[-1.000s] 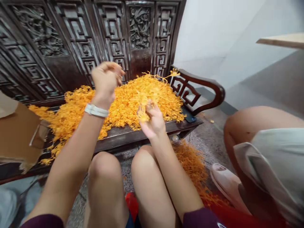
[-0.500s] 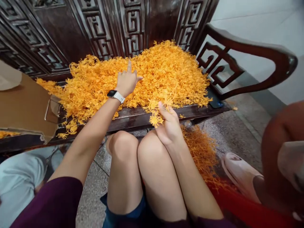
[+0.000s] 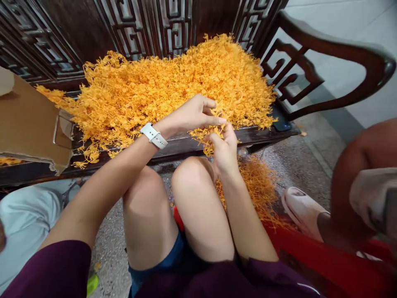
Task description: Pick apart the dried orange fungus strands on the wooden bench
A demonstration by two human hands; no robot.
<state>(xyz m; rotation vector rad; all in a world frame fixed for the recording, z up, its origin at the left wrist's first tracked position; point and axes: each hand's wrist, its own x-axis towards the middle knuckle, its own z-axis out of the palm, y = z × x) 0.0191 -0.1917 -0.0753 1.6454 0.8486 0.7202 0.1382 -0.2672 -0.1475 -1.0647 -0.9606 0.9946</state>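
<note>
My right hand [image 3: 226, 153] is closed around a few yellow-orange, spidery, flower-like plastic pieces [image 3: 208, 148], whose thin arms stick out past the thumb. My left hand [image 3: 197, 114], with a white-strapped watch [image 3: 154, 135] on its wrist, reaches across to it. Its thumb and fingers close on a piece beside the right fingertips; the exact grip is partly hidden. Both hands are above my knees, at the front edge of a dark wooden bench [image 3: 173, 150]. Just behind them, a large heap of the same pieces [image 3: 149, 87] covers the seat.
A cardboard box [image 3: 27, 120] stands on the bench at left. The carved armrest [image 3: 335, 49] rises at right, with a dark phone-like object [image 3: 281, 124] near it. Below right lie orange stringy pieces [image 3: 260, 186] by a red surface [image 3: 297, 244]. Other people sit on both sides.
My left hand has moved from pointing over the heap down and right to the right hand, where its fingers pinch a piece. The right hand has stayed near its place, fingers curled more.
</note>
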